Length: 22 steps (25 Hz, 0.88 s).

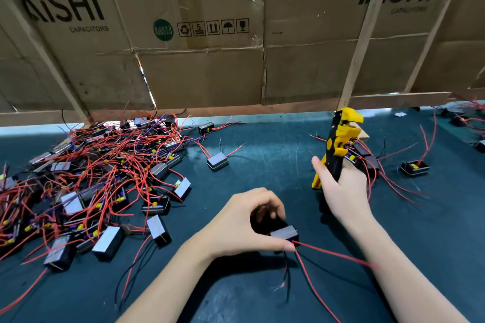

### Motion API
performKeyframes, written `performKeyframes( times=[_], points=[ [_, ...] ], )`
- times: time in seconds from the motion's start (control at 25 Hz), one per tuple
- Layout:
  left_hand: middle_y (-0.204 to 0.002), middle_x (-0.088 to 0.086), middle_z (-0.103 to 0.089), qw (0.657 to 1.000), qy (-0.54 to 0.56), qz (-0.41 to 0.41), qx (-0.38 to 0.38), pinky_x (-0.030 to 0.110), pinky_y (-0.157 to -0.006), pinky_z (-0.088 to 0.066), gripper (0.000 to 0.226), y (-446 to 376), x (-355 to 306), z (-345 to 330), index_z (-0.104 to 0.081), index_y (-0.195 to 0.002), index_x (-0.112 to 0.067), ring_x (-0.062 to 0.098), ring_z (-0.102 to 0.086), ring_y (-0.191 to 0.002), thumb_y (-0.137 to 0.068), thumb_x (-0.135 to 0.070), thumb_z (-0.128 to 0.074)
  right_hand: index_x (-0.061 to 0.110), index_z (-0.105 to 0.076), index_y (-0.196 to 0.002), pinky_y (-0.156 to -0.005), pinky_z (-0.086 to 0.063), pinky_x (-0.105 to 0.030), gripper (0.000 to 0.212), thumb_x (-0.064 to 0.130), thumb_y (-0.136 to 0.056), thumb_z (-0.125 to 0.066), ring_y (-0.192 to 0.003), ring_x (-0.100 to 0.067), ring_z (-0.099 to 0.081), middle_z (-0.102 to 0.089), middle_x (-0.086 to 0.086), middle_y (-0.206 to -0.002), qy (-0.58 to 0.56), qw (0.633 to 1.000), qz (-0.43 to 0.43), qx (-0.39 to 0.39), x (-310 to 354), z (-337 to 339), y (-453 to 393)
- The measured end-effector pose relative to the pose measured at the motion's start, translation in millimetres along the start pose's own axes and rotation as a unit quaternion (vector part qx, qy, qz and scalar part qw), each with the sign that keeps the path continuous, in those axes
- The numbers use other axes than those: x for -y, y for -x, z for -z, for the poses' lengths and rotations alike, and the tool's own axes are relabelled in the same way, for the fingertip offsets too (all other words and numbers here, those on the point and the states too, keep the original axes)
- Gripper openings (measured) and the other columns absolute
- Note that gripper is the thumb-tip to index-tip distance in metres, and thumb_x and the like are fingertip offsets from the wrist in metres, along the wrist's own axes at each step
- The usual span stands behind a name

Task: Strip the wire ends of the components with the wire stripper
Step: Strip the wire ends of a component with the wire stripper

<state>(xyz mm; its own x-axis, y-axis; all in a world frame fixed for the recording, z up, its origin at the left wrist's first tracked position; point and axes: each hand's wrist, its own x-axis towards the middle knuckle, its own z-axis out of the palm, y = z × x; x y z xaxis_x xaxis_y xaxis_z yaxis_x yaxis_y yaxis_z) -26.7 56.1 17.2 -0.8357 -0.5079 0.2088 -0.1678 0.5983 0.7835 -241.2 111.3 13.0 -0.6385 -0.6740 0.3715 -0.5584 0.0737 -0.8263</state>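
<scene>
We cannot see most of the component (284,234) in our left hand (245,223): the curled fingers and thumb pinch it from above, so only its grey top face and one black corner show, at about 6 o'clock in the view. Its red wires (333,254) trail toward 4 o'clock; one passes behind our right forearm and is blurred there, another runs out of the bottom edge of the picture. A thin black lead beside them ends in a frayed tip that we can barely make out.

Our right hand (341,186), at 3 o'clock from the left, is wrapped round the handles of the yellow and black wire stripper (338,139), which stands nearly upright with its head pointing to 12 o'clock. The palm hides the lower part of the handles; only a yellow end pokes out below the thumb. The stripper's jaws look parted, with nothing between them.

Behind the stripper a small cluster of components (364,155) is partly covered by the tool and fingers. One more (414,168) lies apart at 3 o'clock. At 9 o'clock a large pile (86,181) of the same black and grey parts is tangled in red wire, cut off by the left edge. All rest on a dark green mat (275,155). Cardboard boxes (199,34) printed "AiSHi" fill the 12 o'clock half.
</scene>
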Motion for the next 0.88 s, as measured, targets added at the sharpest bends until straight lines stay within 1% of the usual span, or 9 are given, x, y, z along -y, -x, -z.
performKeyframes(
  times=[0.08,0.2,0.36,0.48,0.52,0.6,0.68,0.72,0.88],
  points=[
    [-0.082,-0.005,-0.061,1.000,-0.007,-0.009,0.003,0.016,-0.066,-0.038,0.025,-2,0,-1,-0.068,-0.085,-0.022,0.005,-0.050,-0.070,-0.072,-0.032,-0.087,-0.004,-0.056,-0.072,-0.075,-0.039,-0.031,0.045,0.035,-0.092,-0.063,-0.075,-0.028,-0.057,-0.062,-0.015,-0.071,-0.007,1.000,-0.010,0.004,0,-1,0],
    [-0.081,-0.005,-0.065,0.999,-0.023,-0.009,-0.046,0.022,-0.069,-0.045,0.009,-4,4,7,-0.073,-0.084,-0.017,0.012,-0.058,-0.074,-0.080,-0.016,-0.080,0.000,-0.058,-0.079,-0.066,-0.039,-0.013,0.040,0.038,-0.087,-0.067,-0.075,-0.022,-0.057,-0.063,-0.014,-0.074,-0.048,0.998,-0.045,0.020,-1,-2,5],
    [-0.083,-0.004,-0.072,0.986,-0.059,0.052,-0.145,0.031,-0.079,-0.052,0.022,-2,14,21,-0.074,-0.082,-0.016,0.014,-0.066,-0.080,-0.077,0.005,-0.069,0.010,-0.057,-0.084,-0.060,-0.037,-0.009,0.037,0.044,-0.085,-0.068,-0.066,-0.013,-0.050,-0.062,-0.011,-0.079,-0.094,0.992,-0.059,0.058,3,-7,11],
    [-0.076,0.001,-0.073,0.971,0.005,0.133,-0.199,0.033,-0.067,-0.054,0.017,-4,17,23,-0.073,-0.082,-0.014,0.022,-0.064,-0.064,-0.081,0.002,-0.069,0.021,-0.058,-0.086,-0.061,-0.037,-0.009,0.030,0.050,-0.086,-0.065,-0.064,-0.005,-0.047,-0.063,-0.008,-0.082,-0.076,0.992,-0.049,0.088,4,-10,12],
    [-0.074,0.005,-0.071,0.962,0.043,0.161,-0.215,0.031,-0.059,-0.052,0.016,-5,18,23,-0.071,-0.084,-0.013,0.022,-0.061,-0.058,-0.084,0.002,-0.066,0.022,-0.058,-0.088,-0.061,-0.037,-0.009,0.029,0.051,-0.086,-0.065,-0.062,-0.002,-0.047,-0.064,-0.007,-0.083,-0.073,0.992,-0.049,0.090,4,-11,12],
    [-0.075,0.013,-0.068,0.945,0.109,0.200,-0.234,0.026,-0.052,-0.049,0.026,-8,18,25,-0.068,-0.087,-0.009,0.019,-0.059,-0.053,-0.088,0.010,-0.050,0.021,-0.059,-0.089,-0.061,-0.037,-0.009,0.031,0.051,-0.085,-0.065,-0.062,-0.001,-0.046,-0.064,-0.008,-0.084,-0.068,0.992,-0.051,0.091,4,-13,13],
    [-0.083,0.017,-0.067,0.943,0.156,0.210,-0.206,0.024,-0.054,-0.051,0.036,-8,16,29,-0.066,-0.090,-0.004,0.017,-0.061,-0.055,-0.084,0.016,-0.038,0.018,-0.060,-0.087,-0.060,-0.037,-0.009,0.034,0.052,-0.085,-0.064,-0.062,-0.002,-0.046,-0.064,-0.010,-0.084,-0.066,0.993,-0.054,0.085,4,-13,13],
    [-0.085,0.015,-0.066,0.947,0.170,0.206,-0.180,0.023,-0.056,-0.052,0.037,-6,15,31,-0.066,-0.091,-0.004,0.015,-0.062,-0.058,-0.082,0.018,-0.038,0.017,-0.061,-0.087,-0.060,-0.037,-0.008,0.035,0.053,-0.086,-0.064,-0.062,-0.001,-0.047,-0.065,-0.010,-0.085,-0.068,0.993,-0.059,0.081,4,-12,12],
    [-0.089,0.003,-0.067,0.979,0.135,0.131,-0.074,0.023,-0.074,-0.052,0.030,-1,14,31,-0.069,-0.100,-0.010,0.013,-0.057,-0.072,-0.081,0.013,-0.062,0.017,-0.062,-0.085,-0.061,-0.038,-0.005,0.036,0.054,-0.085,-0.063,-0.072,-0.009,-0.057,-0.068,-0.007,-0.087,-0.104,0.988,-0.084,0.071,6,-8,12]
  ],
)
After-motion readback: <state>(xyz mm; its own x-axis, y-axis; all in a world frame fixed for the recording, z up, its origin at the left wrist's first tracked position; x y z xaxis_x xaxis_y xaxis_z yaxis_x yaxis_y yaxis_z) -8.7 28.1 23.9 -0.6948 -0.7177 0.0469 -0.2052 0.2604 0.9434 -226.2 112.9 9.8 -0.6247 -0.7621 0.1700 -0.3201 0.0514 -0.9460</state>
